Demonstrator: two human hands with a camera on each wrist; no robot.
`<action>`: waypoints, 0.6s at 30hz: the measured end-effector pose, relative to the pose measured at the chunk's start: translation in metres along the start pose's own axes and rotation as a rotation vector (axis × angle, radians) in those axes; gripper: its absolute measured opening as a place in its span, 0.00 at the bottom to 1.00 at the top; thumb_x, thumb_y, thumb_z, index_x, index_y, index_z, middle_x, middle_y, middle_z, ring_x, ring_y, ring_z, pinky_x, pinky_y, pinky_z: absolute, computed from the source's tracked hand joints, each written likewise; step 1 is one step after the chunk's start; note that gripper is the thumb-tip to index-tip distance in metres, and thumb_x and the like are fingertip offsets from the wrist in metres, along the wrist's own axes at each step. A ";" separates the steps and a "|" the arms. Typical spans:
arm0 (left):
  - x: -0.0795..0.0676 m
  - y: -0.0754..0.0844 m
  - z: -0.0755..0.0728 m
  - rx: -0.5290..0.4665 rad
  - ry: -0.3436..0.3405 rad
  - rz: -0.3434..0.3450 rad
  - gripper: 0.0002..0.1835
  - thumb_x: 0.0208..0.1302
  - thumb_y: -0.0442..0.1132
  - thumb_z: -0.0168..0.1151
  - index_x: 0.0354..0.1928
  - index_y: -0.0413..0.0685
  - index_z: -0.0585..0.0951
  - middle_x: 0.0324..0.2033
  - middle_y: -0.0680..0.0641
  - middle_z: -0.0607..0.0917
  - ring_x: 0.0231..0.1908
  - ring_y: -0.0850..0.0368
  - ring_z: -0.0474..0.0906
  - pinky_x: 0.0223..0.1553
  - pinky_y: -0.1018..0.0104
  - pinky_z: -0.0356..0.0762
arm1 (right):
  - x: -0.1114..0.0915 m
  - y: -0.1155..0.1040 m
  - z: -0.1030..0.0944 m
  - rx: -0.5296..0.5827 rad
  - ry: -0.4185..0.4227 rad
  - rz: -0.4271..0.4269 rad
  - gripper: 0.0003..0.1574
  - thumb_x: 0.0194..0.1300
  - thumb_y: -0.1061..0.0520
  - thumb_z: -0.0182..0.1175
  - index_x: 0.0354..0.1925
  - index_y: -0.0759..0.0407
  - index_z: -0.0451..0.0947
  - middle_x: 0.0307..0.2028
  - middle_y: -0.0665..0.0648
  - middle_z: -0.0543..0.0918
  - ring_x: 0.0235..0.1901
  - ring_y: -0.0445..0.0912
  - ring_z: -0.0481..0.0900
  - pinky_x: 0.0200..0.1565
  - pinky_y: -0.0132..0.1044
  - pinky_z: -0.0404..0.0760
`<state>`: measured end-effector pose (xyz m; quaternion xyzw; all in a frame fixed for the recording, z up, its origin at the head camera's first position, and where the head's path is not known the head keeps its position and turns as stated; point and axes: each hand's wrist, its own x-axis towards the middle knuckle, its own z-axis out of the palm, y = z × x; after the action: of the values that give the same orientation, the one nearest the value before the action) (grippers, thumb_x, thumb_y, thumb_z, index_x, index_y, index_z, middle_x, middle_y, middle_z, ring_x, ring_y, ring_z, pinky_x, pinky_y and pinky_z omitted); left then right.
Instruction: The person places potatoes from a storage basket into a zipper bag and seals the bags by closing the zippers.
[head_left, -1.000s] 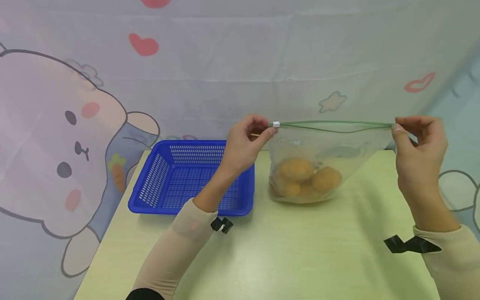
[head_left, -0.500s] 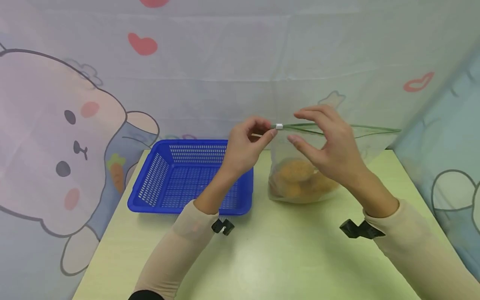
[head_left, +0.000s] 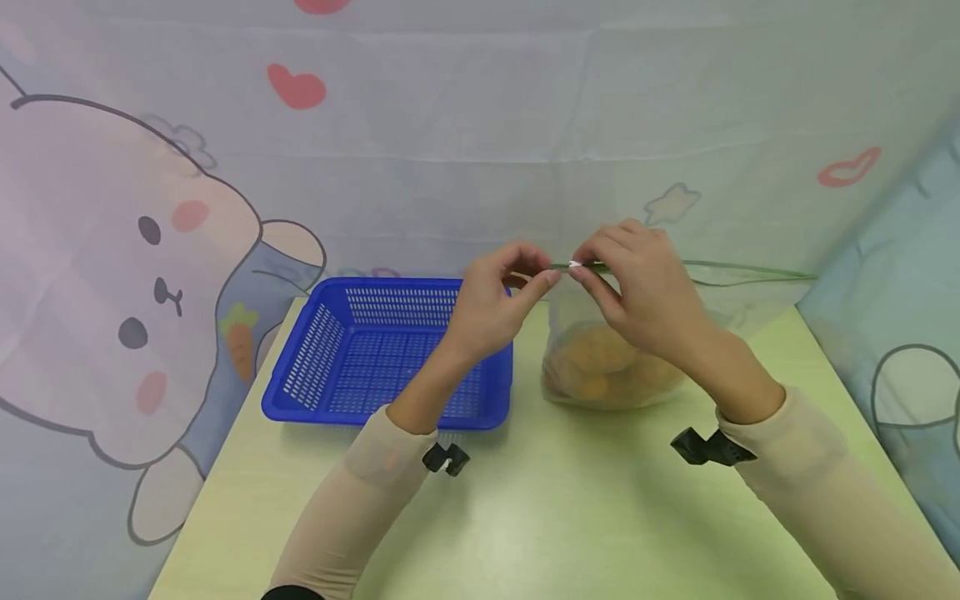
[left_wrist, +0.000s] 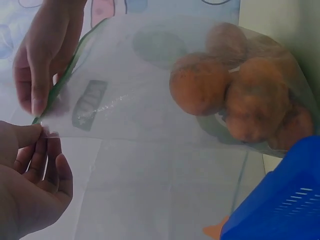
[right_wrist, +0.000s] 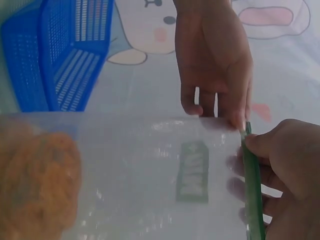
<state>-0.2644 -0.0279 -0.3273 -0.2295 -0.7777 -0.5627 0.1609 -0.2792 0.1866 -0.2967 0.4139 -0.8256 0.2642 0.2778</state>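
A clear slider zip bag (left_wrist: 130,85) with a green closure strip (head_left: 750,268) hangs upright at the back of the table. Several rounded orange-brown fruits or vegetables (left_wrist: 199,85) lie in its bottom. At the bag's top left corner, my left hand (head_left: 495,300) pinches the end of the strip between thumb and fingers. Right beside it my right hand (head_left: 651,287) pinches the small white slider (head_left: 575,264) with thumb and forefinger. To the right of that hand, the two edges of the bag's mouth stand apart. My right hand and forearm hide part of the bag in the head view.
A blue plastic basket (head_left: 386,423) with slotted walls stands left of the bag, partly behind my left forearm. The pale yellow-green table (head_left: 525,517) ends at a printed cloth backdrop (head_left: 450,125) with cartoon figures.
My right hand has let go of the bag's right corner, moved left and taken hold of the white slider. The slider has shifted slightly right; my left hand keeps its pinch at the left corner.
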 end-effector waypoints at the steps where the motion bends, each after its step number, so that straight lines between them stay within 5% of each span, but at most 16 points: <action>1: 0.000 0.000 0.000 0.002 0.002 0.001 0.06 0.76 0.37 0.66 0.46 0.41 0.84 0.41 0.46 0.87 0.43 0.57 0.84 0.46 0.62 0.84 | -0.001 0.002 -0.003 0.001 -0.003 0.003 0.04 0.72 0.62 0.69 0.39 0.62 0.83 0.36 0.57 0.87 0.39 0.57 0.79 0.42 0.53 0.72; 18: -0.003 -0.015 -0.028 0.004 0.105 -0.026 0.07 0.76 0.38 0.66 0.48 0.42 0.83 0.43 0.46 0.86 0.46 0.55 0.83 0.51 0.52 0.82 | -0.059 0.055 -0.053 -0.023 0.008 0.136 0.06 0.68 0.68 0.70 0.43 0.65 0.84 0.37 0.58 0.85 0.40 0.52 0.77 0.43 0.43 0.70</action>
<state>-0.2699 -0.0586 -0.3321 -0.1892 -0.7721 -0.5746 0.1947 -0.2824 0.2820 -0.3100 0.3527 -0.8537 0.2745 0.2672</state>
